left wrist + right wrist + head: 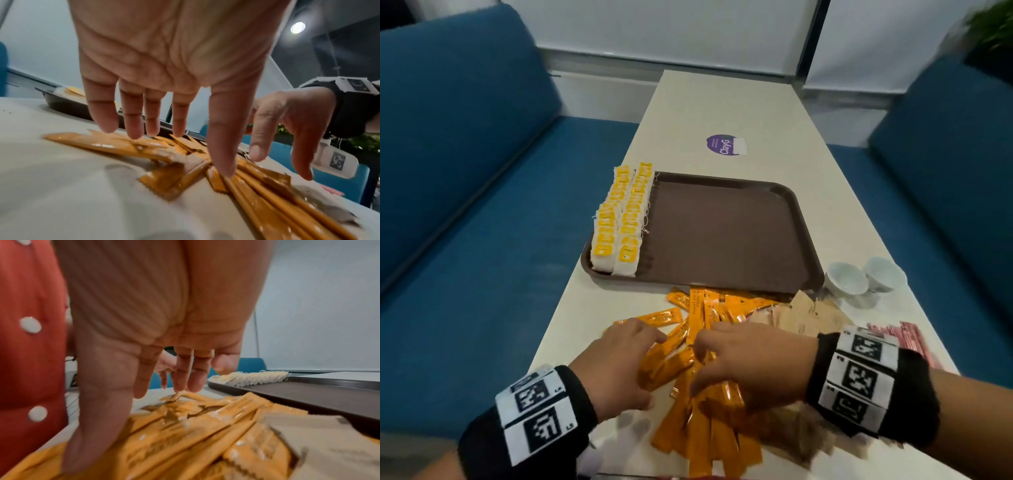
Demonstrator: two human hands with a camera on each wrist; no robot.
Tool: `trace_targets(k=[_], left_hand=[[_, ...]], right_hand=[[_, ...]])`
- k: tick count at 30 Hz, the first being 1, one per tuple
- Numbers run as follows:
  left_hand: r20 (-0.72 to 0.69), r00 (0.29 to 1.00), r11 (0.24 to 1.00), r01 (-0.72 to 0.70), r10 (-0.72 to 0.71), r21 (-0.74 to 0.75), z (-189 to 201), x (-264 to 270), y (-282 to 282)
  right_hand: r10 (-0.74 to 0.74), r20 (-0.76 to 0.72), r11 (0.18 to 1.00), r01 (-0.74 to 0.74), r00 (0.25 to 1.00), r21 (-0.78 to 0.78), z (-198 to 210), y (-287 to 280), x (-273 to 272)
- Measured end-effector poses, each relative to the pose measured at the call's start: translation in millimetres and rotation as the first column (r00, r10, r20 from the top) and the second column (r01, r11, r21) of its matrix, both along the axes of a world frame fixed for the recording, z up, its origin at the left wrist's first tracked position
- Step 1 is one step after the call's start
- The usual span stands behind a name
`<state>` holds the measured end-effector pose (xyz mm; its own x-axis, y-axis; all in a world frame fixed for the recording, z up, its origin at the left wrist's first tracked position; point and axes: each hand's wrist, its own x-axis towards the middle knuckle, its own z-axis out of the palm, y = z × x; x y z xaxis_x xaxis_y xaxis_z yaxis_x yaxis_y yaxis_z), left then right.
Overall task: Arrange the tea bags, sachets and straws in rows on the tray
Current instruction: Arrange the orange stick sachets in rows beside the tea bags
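Orange stick sachets lie in a loose heap on the table's near end, and both hands work over them: the left hand and right hand have fingers spread and relaxed on the pile, gripping nothing. Brown paper sachets and pink straws lie just to the right. Beyond, the brown tray holds two rows of yellow-tagged tea bags along its left edge. Sachets appear to be the step in hand; next, gather a bundle square and lay it beside the tea bags.
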<state>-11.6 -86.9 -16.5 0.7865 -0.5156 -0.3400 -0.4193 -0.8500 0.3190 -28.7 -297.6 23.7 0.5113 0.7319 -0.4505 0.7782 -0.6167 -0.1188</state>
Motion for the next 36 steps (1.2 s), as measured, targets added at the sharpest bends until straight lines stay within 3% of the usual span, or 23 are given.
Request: trace_targets(k=[5,9,18,24,29,36], left_hand=[[0.072,0.997,0.989,0.024,-0.035,0.146,-10,-10,-3],[0.072,0.997,0.985,0.011,-0.024,0.175,-11,-11,-6],[-0.008,0.996,0.996,-0.088,0.088,0.009,-20,-14,-13],[-0.055,0.973,0.965,-0.231,0.226,-0.125,-17,-14,-16],[-0.131,0.951,0.953,-0.292,0.281,-0.075,-17,-18,-21],[-0.105,0.975,0.979,-0.189,0.197,0.078,-16,-15,-44]], right_hand=[[0.206,0.038,0.978,-0.205,0.978,-0.031,-20,4,-15],[0.215,0.064,0.976,-0.212,0.974,-0.052,-20,10,-16],[-0.045,0.190,0.999,0.044,0.981,0.012,-22,23,5],[-0.198,0.077,0.973,0.187,0.977,0.134,-18,18,8],[-0.292,0.068,0.954,0.286,0.954,0.087,-15,3,5],[-0.450,0.104,0.893,0.446,0.887,0.058,-26,7,0]])
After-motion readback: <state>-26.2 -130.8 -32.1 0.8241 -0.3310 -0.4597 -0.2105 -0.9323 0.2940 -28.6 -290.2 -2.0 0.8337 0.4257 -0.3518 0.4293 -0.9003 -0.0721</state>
